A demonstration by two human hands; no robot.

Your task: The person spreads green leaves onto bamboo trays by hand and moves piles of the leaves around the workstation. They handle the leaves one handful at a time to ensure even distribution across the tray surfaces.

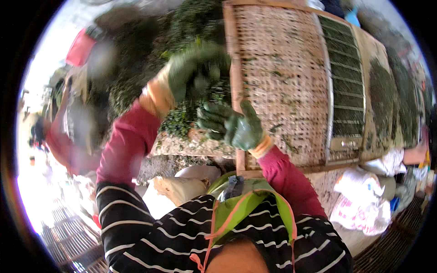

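Note:
My left hand [199,73], in a dark green rubber glove with an orange cuff, is blurred by motion over a heap of dark green leafy plant matter [126,85]. Its fingers bend downward, and the blur hides whether they hold anything. Lower and to the right, my right hand [234,126] wears a matching wet glove. Its fingers curl loosely to the left and the thumb stands up; whether leaves are in the fingers is unclear. Beside it runs the wooden frame of a woven, perforated tray [283,85], on which green scraps are scattered.
Right of the tray lies a metal-railed rack [346,82] with dark green matter between its slats. White printed sacks [362,204] stand at the lower right, a pale sack [174,192] below the heap. A pink basket [80,47] and a co-worker's maroon sleeve [65,146] are at left.

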